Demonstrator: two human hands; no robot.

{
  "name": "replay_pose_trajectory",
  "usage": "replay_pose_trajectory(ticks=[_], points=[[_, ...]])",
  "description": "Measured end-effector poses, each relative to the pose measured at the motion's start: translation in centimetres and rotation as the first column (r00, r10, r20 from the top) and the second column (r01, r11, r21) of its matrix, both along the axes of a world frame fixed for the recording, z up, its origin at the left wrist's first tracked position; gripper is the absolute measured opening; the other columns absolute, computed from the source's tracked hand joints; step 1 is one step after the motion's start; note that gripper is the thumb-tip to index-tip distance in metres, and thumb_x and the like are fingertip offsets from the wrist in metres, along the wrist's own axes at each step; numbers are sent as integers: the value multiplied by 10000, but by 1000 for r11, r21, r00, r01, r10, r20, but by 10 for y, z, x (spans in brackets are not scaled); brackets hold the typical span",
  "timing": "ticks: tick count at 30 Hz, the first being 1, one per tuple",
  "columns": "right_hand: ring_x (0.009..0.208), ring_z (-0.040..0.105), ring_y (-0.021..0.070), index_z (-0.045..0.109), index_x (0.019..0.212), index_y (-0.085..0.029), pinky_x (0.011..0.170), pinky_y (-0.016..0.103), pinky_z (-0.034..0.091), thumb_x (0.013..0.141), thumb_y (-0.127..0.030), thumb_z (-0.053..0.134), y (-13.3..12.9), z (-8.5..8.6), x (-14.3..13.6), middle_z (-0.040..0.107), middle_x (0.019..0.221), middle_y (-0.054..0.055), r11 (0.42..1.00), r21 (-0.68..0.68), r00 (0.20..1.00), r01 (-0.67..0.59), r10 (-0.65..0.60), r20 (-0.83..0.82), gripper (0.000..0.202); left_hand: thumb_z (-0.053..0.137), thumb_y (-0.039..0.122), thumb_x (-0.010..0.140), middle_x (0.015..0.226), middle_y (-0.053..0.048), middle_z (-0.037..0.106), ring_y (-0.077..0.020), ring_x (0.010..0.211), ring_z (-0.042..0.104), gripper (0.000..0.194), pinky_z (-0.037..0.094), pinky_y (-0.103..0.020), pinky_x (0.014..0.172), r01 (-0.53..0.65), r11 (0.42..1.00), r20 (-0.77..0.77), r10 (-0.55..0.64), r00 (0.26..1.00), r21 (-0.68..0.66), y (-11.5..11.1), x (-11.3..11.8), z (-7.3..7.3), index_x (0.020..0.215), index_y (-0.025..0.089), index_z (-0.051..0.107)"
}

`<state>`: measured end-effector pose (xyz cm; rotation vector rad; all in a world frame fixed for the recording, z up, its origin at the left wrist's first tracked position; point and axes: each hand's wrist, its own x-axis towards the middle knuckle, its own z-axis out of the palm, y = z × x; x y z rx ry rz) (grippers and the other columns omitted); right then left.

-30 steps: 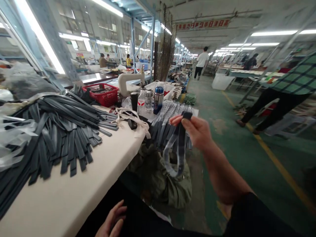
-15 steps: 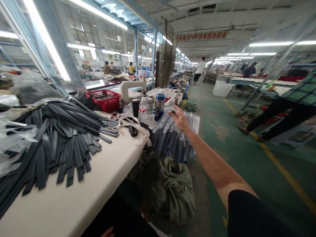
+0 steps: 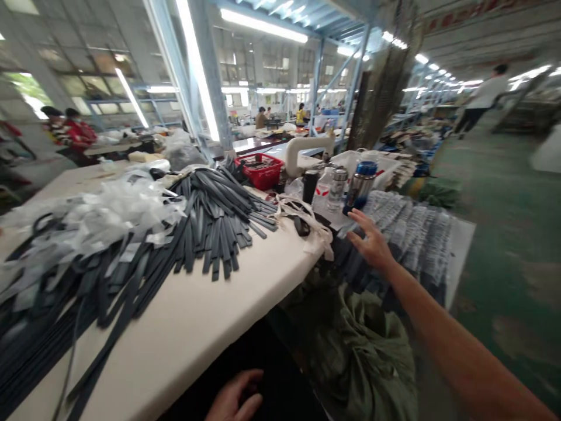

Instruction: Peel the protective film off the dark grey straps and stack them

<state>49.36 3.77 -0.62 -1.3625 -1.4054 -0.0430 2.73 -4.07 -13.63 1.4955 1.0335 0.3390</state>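
Observation:
My right hand (image 3: 371, 242) is stretched out over the bundled strips in clear wrap (image 3: 416, 234), its fingers apart and holding nothing. Just beyond its fingertips stands a steel and blue vacuum flask (image 3: 362, 184). Low in the view, my left hand (image 3: 236, 397) hangs over my dark-clothed lap, fingers loosely bent, thumb apart, with nothing seen in it. A large heap of dark grey flat strips (image 3: 214, 222) covers much of the cream tabletop (image 3: 245, 304). White plastic wrapping (image 3: 109, 210) lies over the heap's left part.
A red basket (image 3: 263, 172), a glass bottle (image 3: 337, 187) and a black cup (image 3: 310, 186) stand at the table's back. White cloth straps (image 3: 307, 222) lie near its corner. A green fabric sack (image 3: 372, 351) sits below right. A person (image 3: 482, 96) is in the aisle.
The view has swung left, showing more of the strip heap and wrapping. My right hand has come lower, toward the table's corner. More of my left hand shows at the bottom.

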Motion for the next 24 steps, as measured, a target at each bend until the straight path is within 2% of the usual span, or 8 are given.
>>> replay_pose_trajectory(ticks=[5, 11, 14, 16, 18, 21, 23, 24], points=[[1346, 464, 342, 567, 1327, -334, 1163, 575, 319, 880, -333, 620, 19, -23, -66, 524, 1441, 67, 987, -64, 985, -151, 155, 79, 450, 665, 472, 815, 1193, -103, 710, -310, 1114, 625, 431, 453, -401, 1015, -10, 998, -21, 11, 1000, 54, -2, 2, 8, 1178, 246, 714], [1245, 572, 316, 614, 1277, -177, 1076, 499, 449, 877, -283, 614, 85, -38, -161, 609, 1337, 151, 930, -232, 935, -285, 323, 145, 413, 647, 378, 838, 1208, -102, 700, -289, 1112, 634, 401, 466, -377, 1000, 60, 994, -59, -55, 997, 91, -5, 6, 9, 1209, 231, 687], [1245, 576, 284, 623, 1275, -175, 1064, 465, 460, 888, -243, 602, 112, -38, -213, 603, 1349, 152, 892, -269, 896, -363, 413, 161, 393, 637, 295, 828, 1179, -83, 710, -253, 1079, 650, 392, 492, -338, 965, 96, 985, -118, -79, 990, 144, -5, 3, 25, 1210, 214, 673], [1244, 578, 257, 621, 1288, -197, 1056, 433, 470, 882, -215, 611, 118, -40, -247, 588, 1375, 136, 857, -281, 856, -433, 488, 170, 406, 614, 296, 851, 1139, -64, 724, -228, 1047, 661, 344, 501, -314, 947, 94, 962, -121, -64, 991, 258, -1, -6, 46, 1181, 225, 681], [1236, 584, 252, 635, 1275, -203, 1051, 429, 472, 850, -177, 638, 118, -46, -275, 595, 1367, 135, 823, -291, 816, -488, 549, 182, 425, 573, 329, 895, 1131, -46, 730, -208, 1043, 666, 297, 500, -302, 955, 17, 901, -101, 30, 994, 433, 11, -24, 73, 1157, 249, 687], [1258, 559, 282, 682, 1208, -184, 1083, 477, 433, 790, -125, 671, 115, -55, -295, 614, 1334, 156, 800, -302, 784, -518, 585, 208, 422, 533, 366, 929, 1168, -39, 723, -194, 1089, 658, 289, 487, -307, 997, -165, 703, -68, 291, 954, 692, 50, -68, 113, 1154, 259, 679], [1259, 553, 293, 707, 1162, -174, 1095, 494, 415, 792, -118, 662, 114, -58, -296, 628, 1311, 161, 802, -304, 780, -515, 585, 222, 376, 515, 373, 938, 1190, -51, 715, -201, 1127, 645, 297, 472, -327, 1026, -195, 550, -114, 477, 871, 812, 90, -98, 131, 1150, 240, 676], [1245, 563, 289, 716, 1143, -172, 1089, 488, 423, 807, -123, 649, 114, -58, -295, 639, 1293, 158, 804, -305, 782, -510, 581, 226, 346, 506, 357, 943, 1205, -57, 709, -199, 1133, 642, 297, 475, -323, 1021, -172, 495, -178, 581, 794, 851, 112, -111, 136, 1153, 228, 672]])
